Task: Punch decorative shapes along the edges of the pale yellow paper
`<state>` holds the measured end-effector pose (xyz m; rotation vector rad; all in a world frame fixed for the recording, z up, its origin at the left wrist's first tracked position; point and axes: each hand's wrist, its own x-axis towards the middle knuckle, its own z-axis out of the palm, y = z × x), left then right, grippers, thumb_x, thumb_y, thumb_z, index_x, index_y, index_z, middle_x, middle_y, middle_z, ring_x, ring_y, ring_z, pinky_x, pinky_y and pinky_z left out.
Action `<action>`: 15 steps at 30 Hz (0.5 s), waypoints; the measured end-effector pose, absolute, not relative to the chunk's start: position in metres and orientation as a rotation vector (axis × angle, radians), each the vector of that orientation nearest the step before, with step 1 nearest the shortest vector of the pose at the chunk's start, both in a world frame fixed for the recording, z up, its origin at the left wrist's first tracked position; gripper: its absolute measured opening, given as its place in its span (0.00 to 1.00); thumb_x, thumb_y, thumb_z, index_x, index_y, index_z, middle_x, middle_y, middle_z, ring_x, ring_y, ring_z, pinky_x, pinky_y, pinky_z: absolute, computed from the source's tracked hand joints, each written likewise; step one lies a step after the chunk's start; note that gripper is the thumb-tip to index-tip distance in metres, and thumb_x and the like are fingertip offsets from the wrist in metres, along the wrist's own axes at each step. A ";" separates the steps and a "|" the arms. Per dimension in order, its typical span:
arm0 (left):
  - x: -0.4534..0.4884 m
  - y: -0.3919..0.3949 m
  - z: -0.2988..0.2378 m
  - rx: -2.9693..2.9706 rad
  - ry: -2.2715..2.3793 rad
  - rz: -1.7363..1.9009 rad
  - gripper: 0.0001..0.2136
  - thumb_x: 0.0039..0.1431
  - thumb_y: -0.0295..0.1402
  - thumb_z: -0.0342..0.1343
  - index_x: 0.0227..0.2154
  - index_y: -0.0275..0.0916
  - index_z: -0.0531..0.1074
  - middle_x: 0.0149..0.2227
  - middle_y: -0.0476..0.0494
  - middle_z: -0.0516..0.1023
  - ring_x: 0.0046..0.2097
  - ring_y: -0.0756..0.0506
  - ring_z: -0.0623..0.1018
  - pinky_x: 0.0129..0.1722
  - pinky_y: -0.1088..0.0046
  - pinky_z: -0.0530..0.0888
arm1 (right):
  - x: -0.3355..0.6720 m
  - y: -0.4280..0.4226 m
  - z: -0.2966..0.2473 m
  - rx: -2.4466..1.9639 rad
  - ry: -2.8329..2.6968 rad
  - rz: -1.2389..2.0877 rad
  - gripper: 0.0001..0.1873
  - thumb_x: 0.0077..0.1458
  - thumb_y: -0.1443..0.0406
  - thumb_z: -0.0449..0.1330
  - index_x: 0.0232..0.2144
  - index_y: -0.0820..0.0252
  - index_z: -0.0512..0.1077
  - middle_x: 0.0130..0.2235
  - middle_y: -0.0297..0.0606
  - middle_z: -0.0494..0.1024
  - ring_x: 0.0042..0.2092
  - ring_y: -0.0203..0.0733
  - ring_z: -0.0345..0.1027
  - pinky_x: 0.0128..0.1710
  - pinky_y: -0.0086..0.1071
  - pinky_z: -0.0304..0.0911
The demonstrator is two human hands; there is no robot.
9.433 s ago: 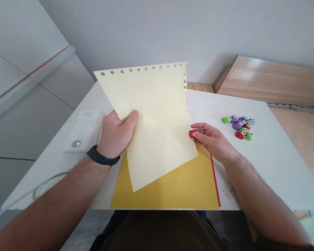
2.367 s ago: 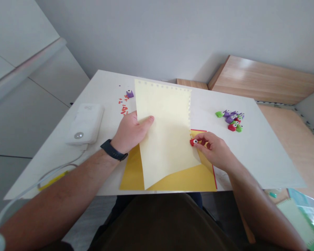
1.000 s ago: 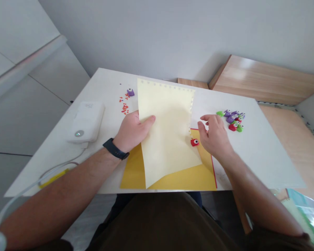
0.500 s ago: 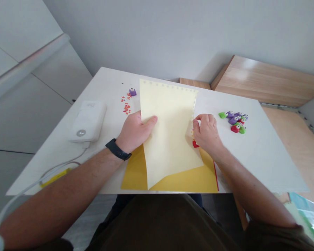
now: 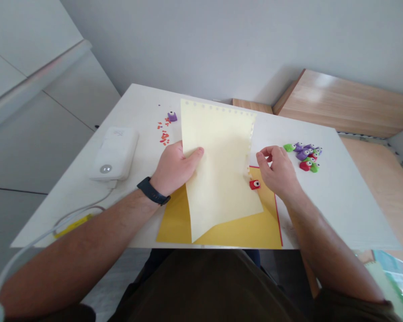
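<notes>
My left hand [image 5: 177,165] grips the left edge of a pale yellow sheet of paper [image 5: 218,165], thumb on the front and fingers hidden behind. Small punched marks run along the sheet's top edge and down its right edge. A small red craft punch [image 5: 254,184] with an eye-like button is at the lower right edge of the sheet; whether it is clipped on or only beside it, I cannot tell. My right hand [image 5: 277,170] hovers to the right of the sheet, fingers loosely curled and seemingly holding nothing. Beneath the sheet lies a yellow folder [image 5: 174,223] with a red edge.
Several green, purple and red punches [image 5: 304,156] cluster on the white table [image 5: 336,205] at right. A purple punch [image 5: 172,116] and orange paper bits [image 5: 164,137] lie at the back left. A white power bank [image 5: 116,152] with a cable sits at left, near a yellow object [image 5: 74,224].
My right hand has moved right, away from the sheet's edge and the red punch, which now shows fully. My left hand still holds the sheet in about the same place.
</notes>
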<state>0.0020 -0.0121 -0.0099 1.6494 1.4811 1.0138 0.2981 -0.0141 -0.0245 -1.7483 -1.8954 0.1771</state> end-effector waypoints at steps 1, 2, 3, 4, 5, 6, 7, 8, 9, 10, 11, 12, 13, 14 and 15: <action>0.002 -0.012 -0.010 1.650 1.478 1.017 0.19 0.66 0.42 0.57 0.54 0.38 0.80 0.56 0.42 0.83 0.57 0.36 0.81 0.60 0.60 0.76 | 0.299 -0.014 -0.023 -1.751 -1.889 0.167 0.11 0.68 0.55 0.55 0.41 0.55 0.69 0.43 0.45 0.77 0.41 0.49 0.68 0.44 0.45 0.65; 0.002 -0.012 -0.011 1.647 1.474 1.018 0.19 0.66 0.42 0.57 0.54 0.38 0.80 0.56 0.42 0.83 0.57 0.36 0.81 0.60 0.60 0.76 | 0.300 -0.014 -0.023 -1.750 -1.883 0.154 0.11 0.68 0.55 0.55 0.41 0.55 0.69 0.43 0.45 0.77 0.42 0.49 0.68 0.44 0.45 0.65; 0.002 -0.013 -0.011 1.643 1.470 1.017 0.20 0.66 0.43 0.57 0.54 0.38 0.80 0.56 0.42 0.83 0.57 0.36 0.81 0.59 0.60 0.77 | 0.299 -0.013 -0.023 -1.748 -1.880 0.143 0.10 0.68 0.55 0.54 0.41 0.55 0.69 0.43 0.46 0.77 0.42 0.50 0.68 0.45 0.46 0.65; 0.002 -0.013 -0.011 1.637 1.468 1.016 0.20 0.66 0.43 0.58 0.54 0.38 0.80 0.56 0.41 0.83 0.56 0.36 0.82 0.59 0.60 0.77 | 0.297 -0.013 -0.024 -1.746 -1.883 0.134 0.10 0.68 0.56 0.54 0.42 0.55 0.68 0.43 0.46 0.77 0.43 0.51 0.69 0.45 0.46 0.65; 0.002 -0.013 -0.012 1.633 1.466 1.015 0.20 0.66 0.43 0.58 0.54 0.37 0.80 0.56 0.41 0.83 0.56 0.36 0.82 0.58 0.60 0.78 | 0.295 -0.013 -0.026 -1.745 -1.888 0.125 0.10 0.68 0.56 0.54 0.42 0.55 0.68 0.44 0.47 0.76 0.44 0.51 0.69 0.46 0.47 0.65; 0.001 -0.013 -0.012 1.634 1.464 1.015 0.20 0.66 0.43 0.58 0.54 0.37 0.80 0.56 0.41 0.83 0.56 0.36 0.82 0.58 0.60 0.78 | 0.292 -0.013 -0.027 -1.745 -1.898 0.114 0.10 0.68 0.56 0.54 0.43 0.56 0.68 0.44 0.48 0.76 0.45 0.52 0.69 0.48 0.48 0.65; 0.001 -0.013 -0.012 1.640 1.464 1.015 0.20 0.66 0.43 0.58 0.54 0.37 0.80 0.55 0.41 0.83 0.56 0.36 0.82 0.58 0.60 0.77 | 0.289 -0.013 -0.029 -1.745 -1.910 0.103 0.10 0.68 0.57 0.54 0.44 0.56 0.68 0.45 0.49 0.76 0.45 0.53 0.69 0.49 0.49 0.65; 0.001 -0.013 -0.012 1.650 1.464 1.015 0.20 0.66 0.43 0.58 0.54 0.37 0.80 0.56 0.41 0.83 0.56 0.36 0.82 0.59 0.60 0.77 | 0.286 -0.014 -0.031 -1.743 -1.925 0.093 0.10 0.69 0.57 0.54 0.45 0.57 0.68 0.46 0.50 0.75 0.46 0.53 0.69 0.50 0.50 0.65; 0.001 -0.013 -0.011 1.659 1.467 1.015 0.20 0.66 0.42 0.57 0.54 0.37 0.80 0.56 0.41 0.83 0.56 0.36 0.82 0.60 0.60 0.76 | 0.282 -0.014 -0.033 -1.740 -1.942 0.080 0.10 0.69 0.58 0.54 0.45 0.57 0.69 0.46 0.51 0.75 0.47 0.54 0.68 0.51 0.50 0.65; 0.001 -0.012 -0.011 1.665 1.472 1.014 0.20 0.66 0.42 0.57 0.54 0.38 0.80 0.56 0.41 0.83 0.57 0.36 0.81 0.60 0.60 0.76 | 0.279 -0.015 -0.034 -1.737 -1.961 0.065 0.10 0.69 0.59 0.54 0.45 0.58 0.69 0.46 0.51 0.75 0.48 0.55 0.68 0.52 0.51 0.64; 0.001 -0.012 -0.011 1.667 1.477 1.011 0.20 0.66 0.42 0.57 0.54 0.38 0.80 0.56 0.41 0.83 0.57 0.36 0.81 0.61 0.60 0.76 | 0.277 -0.015 -0.036 -1.736 -1.984 0.051 0.10 0.69 0.59 0.53 0.46 0.58 0.69 0.47 0.52 0.75 0.50 0.57 0.68 0.53 0.52 0.64; 0.001 -0.012 -0.011 1.666 1.480 1.007 0.20 0.66 0.42 0.57 0.54 0.37 0.80 0.56 0.42 0.83 0.57 0.36 0.81 0.61 0.60 0.76 | 0.274 -0.016 -0.038 -1.739 -2.006 0.036 0.10 0.69 0.60 0.53 0.46 0.58 0.69 0.47 0.53 0.75 0.51 0.58 0.67 0.54 0.53 0.63; 0.001 -0.012 -0.011 1.665 1.481 1.005 0.20 0.66 0.42 0.57 0.54 0.37 0.80 0.56 0.42 0.83 0.57 0.36 0.81 0.61 0.60 0.76 | 0.272 -0.016 -0.039 -1.748 -2.023 0.020 0.10 0.69 0.60 0.53 0.46 0.58 0.68 0.47 0.54 0.75 0.52 0.59 0.66 0.54 0.53 0.62; 0.001 -0.012 -0.011 1.665 1.480 1.004 0.20 0.66 0.42 0.57 0.54 0.37 0.80 0.56 0.42 0.83 0.57 0.36 0.81 0.61 0.60 0.76 | 0.271 -0.016 -0.041 -1.763 -2.032 0.005 0.10 0.69 0.61 0.53 0.47 0.59 0.68 0.48 0.54 0.74 0.53 0.60 0.66 0.54 0.54 0.62; 0.001 -0.012 -0.011 1.667 1.476 1.006 0.20 0.66 0.42 0.57 0.55 0.37 0.80 0.56 0.41 0.83 0.57 0.36 0.81 0.61 0.60 0.76 | 0.270 -0.016 -0.044 -1.783 -2.034 -0.007 0.10 0.69 0.61 0.52 0.47 0.60 0.69 0.48 0.55 0.74 0.53 0.60 0.65 0.54 0.54 0.62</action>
